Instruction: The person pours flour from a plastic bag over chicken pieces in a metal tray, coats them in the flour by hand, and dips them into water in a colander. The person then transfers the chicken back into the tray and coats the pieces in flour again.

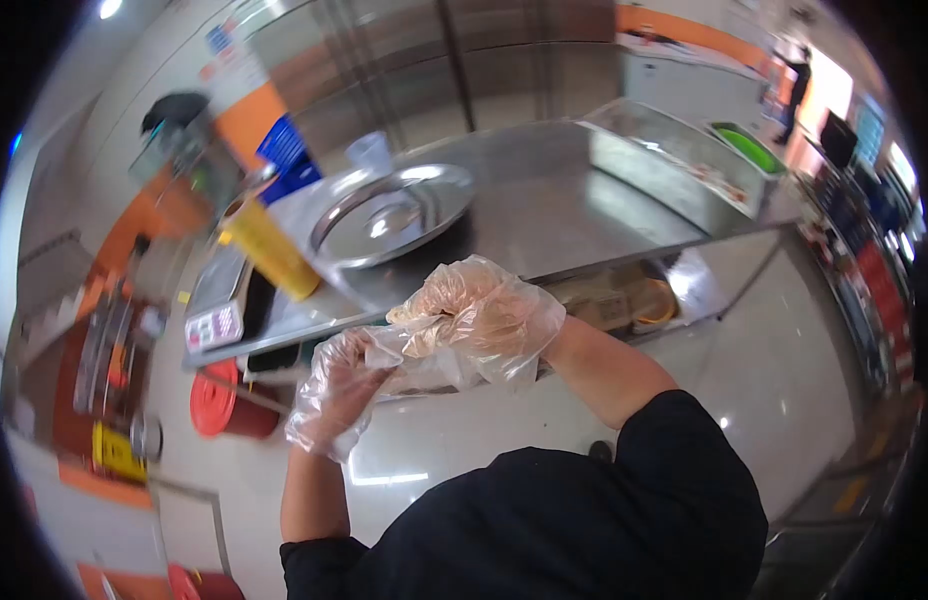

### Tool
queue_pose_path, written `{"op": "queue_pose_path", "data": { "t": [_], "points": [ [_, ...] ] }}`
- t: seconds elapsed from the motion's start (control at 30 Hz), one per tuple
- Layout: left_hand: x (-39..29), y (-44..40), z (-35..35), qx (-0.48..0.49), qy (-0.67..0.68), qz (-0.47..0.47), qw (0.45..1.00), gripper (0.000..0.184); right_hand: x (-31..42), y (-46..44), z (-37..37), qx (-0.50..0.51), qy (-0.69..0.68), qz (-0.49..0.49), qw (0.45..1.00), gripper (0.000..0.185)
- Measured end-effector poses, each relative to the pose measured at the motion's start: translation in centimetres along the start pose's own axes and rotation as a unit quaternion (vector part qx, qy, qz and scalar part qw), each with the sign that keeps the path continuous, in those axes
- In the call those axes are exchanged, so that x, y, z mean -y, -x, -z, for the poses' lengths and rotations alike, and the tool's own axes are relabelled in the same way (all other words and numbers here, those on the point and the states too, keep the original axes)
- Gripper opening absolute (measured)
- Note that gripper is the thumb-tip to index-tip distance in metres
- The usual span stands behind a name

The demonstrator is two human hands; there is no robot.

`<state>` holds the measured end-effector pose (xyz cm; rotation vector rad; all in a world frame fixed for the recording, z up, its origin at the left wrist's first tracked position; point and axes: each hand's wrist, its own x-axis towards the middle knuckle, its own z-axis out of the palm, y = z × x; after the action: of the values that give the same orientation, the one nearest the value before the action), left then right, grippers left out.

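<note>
Room ahead of right grip (487, 312) over table (534, 185), between tray (392, 218) and rectangular container (639, 178); yellow roll (271, 248) blocks left

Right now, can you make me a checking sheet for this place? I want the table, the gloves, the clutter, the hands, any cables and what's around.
Surface: shiny metal table, with things at both ends.
Job's things: left glove and right glove, both clear, wrinkled plastic, being worn.
Clutter: round metal tray, yellow roll, blue basket.
Hands: left hand and right hand, close together near the table's front edge; what they pinch is unclear.
Cables: nothing seen.
Surroundings: red bin at left, glossy floor, a person far off at right.
</note>
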<state>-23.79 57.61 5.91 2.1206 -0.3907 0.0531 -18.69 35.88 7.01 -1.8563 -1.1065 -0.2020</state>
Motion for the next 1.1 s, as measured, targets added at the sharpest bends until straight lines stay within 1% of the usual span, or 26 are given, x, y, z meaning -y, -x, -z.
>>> {"op": "queue_pose_path", "data": {
  "t": [0.03,0.07,0.1,0.17,0.2,0.27,0.3,0.33,0.4,0.43,0.47,0.5,0.57,0.6,0.63,0.67,0.7,0.73,0.77,0.8,0.87,0.9,0.93,1.0,1.07,1.1],
  "points": [
    [-1.7,-1.7,-2.4,-0.001,0.071,0.001,0.997,0.028,0.0,1.8,2.9,-0.012,0.004,-0.027,1.0,0.027],
    [-1.5,-3.7,-4.9,-0.014,0.109,-0.053,0.993,0.022,0.0,3.8,5.6,-0.023,0.007,-0.054,0.998,0.027],
    [-3.1,-5.3,-7.0,-0.003,0.088,-0.042,0.995,0.021,0.1,5.9,8.1,-0.034,0.009,-0.083,0.996,0.027],
    [-7.2,-8.8,-12.0,0.012,0.052,-0.017,0.998,0.018,0.1,10.2,12.9,-0.087,0.089,-0.099,0.987,0.031],
    [-8.3,-10.9,-14.6,0.055,0.085,-0.023,0.995,0.019,-0.1,12.2,15.4,-0.108,0.13,-0.107,0.98,0.032],
    [-11.4,-14.6,-20.6,0.092,0.13,-0.06,0.985,0.018,0.3,16.6,21.1,-0.144,0.208,-0.115,0.961,0.038],
    [-12.9,-16.0,-23.2,0.111,0.147,-0.072,0.98,0.017,0.1,19.4,23.5,-0.195,0.19,-0.12,0.955,0.039],
    [-15.0,-17.3,-25.7,0.102,0.151,-0.135,0.974,0.016,-0.4,22.8,25.9,-0.246,0.169,-0.125,0.946,0.04],
    [-19.1,-19.9,-29.3,0.14,0.178,-0.181,0.957,0.015,-0.3,30.1,29.8,-0.351,0.106,-0.176,0.914,0.042],
    [-21.4,-21.1,-31.0,0.155,0.196,-0.204,0.946,0.014,-0.6,33.9,31.2,-0.422,-0.014,-0.17,0.89,0.041],
    [-23.4,-22.0,-32.7,0.171,0.229,-0.201,0.937,0.012,-0.9,37.8,32.5,-0.495,-0.13,-0.145,0.847,0.04],
    [-25.4,-22.8,-34.3,0.169,0.222,-0.224,0.934,0.013,-3.0,41.7,32.9,-0.556,-0.317,-0.057,0.766,0.039],
    [-28.8,-24.5,-37.4,0.16,0.204,-0.264,0.929,0.013,-8.8,49.3,31.7,-0.534,-0.216,-0.101,0.811,0.034],
    [-30.2,-25.7,-39.3,0.199,0.201,-0.265,0.922,0.017,-11.4,51.5,30.5,-0.489,-0.183,-0.159,0.838,0.035],
    [-32.3,-25.9,-41.0,0.165,0.157,-0.285,0.931,0.018,-13.2,52.4,29.8,-0.441,-0.151,-0.216,0.858,0.037],
    [-34.8,-25.5,-42.6,0.13,0.112,-0.303,0.937,0.02,-13.9,51.4,29.5,-0.424,-0.141,-0.241,0.861,0.043],
    [-36.4,-25.7,-43.9,0.096,0.065,-0.319,0.941,0.021,-14.0,49.6,29.7,-0.441,-0.23,-0.22,0.839,0.049],
    [-37.1,-27.0,-45.3,0.136,0.126,-0.299,0.936,0.021,-14.0,47.6,30.0,-0.457,-0.315,-0.197,0.808,0.054],
    [-37.5,-28.6,-46.9,0.176,0.186,-0.277,0.926,0.021,-13.4,45.9,31.4,-0.488,-0.484,-0.118,0.717,0.06],
    [-37.7,-30.3,-48.5,0.214,0.244,-0.253,0.911,0.022,-12.6,44.9,33.1,-0.485,-0.504,-0.078,0.71,0.058],
    [-37.0,-34.3,-51.1,0.169,0.353,-0.241,0.888,0.02,-12.3,43.4,36.9,-0.475,-0.54,0.002,0.694,0.054],
    [-36.4,-36.3,-52.0,0.144,0.406,-0.232,0.872,0.019,-13.6,43.6,38.7,-0.518,-0.515,0.025,0.682,0.052],
    [-35.6,-38.5,-52.3,0.155,0.39,-0.245,0.874,0.019,-14.8,43.7,40.7,-0.558,-0.487,0.046,0.67,0.049],
    [-33.0,-43.3,-51.9,0.174,0.358,-0.272,0.876,0.019,-16.4,44.0,45.4,-0.599,-0.357,-0.052,0.715,0.043],
    [-29.2,-47.8,-52.3,0.213,0.306,-0.203,0.905,0.018,-17.8,43.6,49.6,-0.659,-0.282,-0.094,0.691,0.037],
    [-28.2,-49.7,-52.6,0.232,0.281,-0.17,0.916,0.018,-18.3,43.2,51.9,-0.642,-0.203,-0.15,0.724,0.038]
  ]
}}
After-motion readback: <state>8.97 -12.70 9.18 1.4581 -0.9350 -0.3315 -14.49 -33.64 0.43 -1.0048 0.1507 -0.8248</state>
